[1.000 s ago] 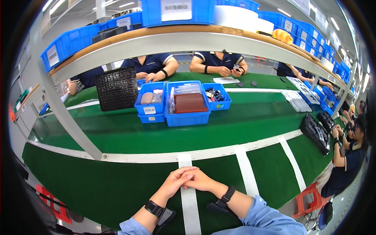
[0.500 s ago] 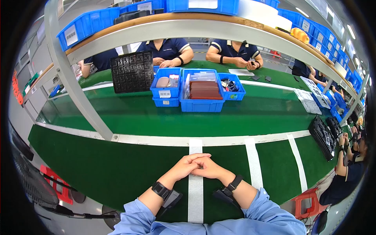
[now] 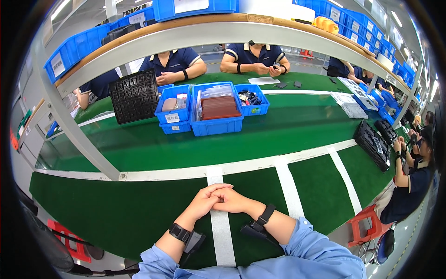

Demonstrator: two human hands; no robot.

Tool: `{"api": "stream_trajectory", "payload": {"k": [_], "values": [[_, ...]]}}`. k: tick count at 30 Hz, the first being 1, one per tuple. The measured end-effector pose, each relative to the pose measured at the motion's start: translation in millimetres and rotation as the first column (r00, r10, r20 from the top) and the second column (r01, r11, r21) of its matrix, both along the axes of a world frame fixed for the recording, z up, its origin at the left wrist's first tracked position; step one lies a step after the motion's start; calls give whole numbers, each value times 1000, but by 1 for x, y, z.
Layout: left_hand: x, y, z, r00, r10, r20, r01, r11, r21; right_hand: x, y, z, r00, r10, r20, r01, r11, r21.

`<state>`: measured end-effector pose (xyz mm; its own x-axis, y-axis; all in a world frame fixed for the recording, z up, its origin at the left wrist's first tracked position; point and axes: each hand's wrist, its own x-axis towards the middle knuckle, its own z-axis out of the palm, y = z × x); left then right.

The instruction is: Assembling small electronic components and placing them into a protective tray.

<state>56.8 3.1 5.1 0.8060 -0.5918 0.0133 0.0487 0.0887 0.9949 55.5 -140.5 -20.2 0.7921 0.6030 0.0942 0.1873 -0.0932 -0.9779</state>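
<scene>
My left hand point(image 3: 207, 199) and my right hand point(image 3: 232, 201) are clasped together above the near edge of the green work surface point(image 3: 130, 214). The left fingers reach across the right hand, whose fingers fold in toward the left palm. No other object shows in them; the inner sides of both palms are hidden. Beneath them a white tape strip point(image 3: 223, 242) runs toward me. Each wrist wears a black strap, the left strap point(image 3: 180, 232) and the right strap point(image 3: 266, 215), with a dark block attached on the inner side.
Across the green belt stand blue bins, one with brown sheets point(image 3: 218, 108), beside a black moulded tray point(image 3: 134, 96). A slanting metal post point(image 3: 83, 135) carries a shelf point(image 3: 186, 29) overhead. Co-workers sit opposite and at right, near black trays point(image 3: 373, 145). A red stool point(image 3: 367, 226) stands at right.
The view has turned a little to the right and tilted, so the bins, post and hands appear further left. My hands stay clasped in the same way.
</scene>
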Motion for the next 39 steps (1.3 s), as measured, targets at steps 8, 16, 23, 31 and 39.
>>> {"api": "stream_trajectory", "payload": {"k": [8,16,23,31,39], "values": [[-2,-1,3,1000,-10,-17,10,1000,-23,-3,-1,8,999,-10,-32,9,999,-35],[5,9,-2,989,-78,-125,68,994,-82,0,1,10,991,24,-128,-31,998,-53],[8,8,-2,996,-55,-63,50,995,-83,2,2,6,992,35,-121,-38,999,-24],[1,-6,3,959,122,-257,-167,973,-159,16,1,3,984,55,-169,-48,998,42],[3,0,-4,976,70,-205,-104,982,-160,13,-4,8,975,96,-200,-87,995,52]]}}
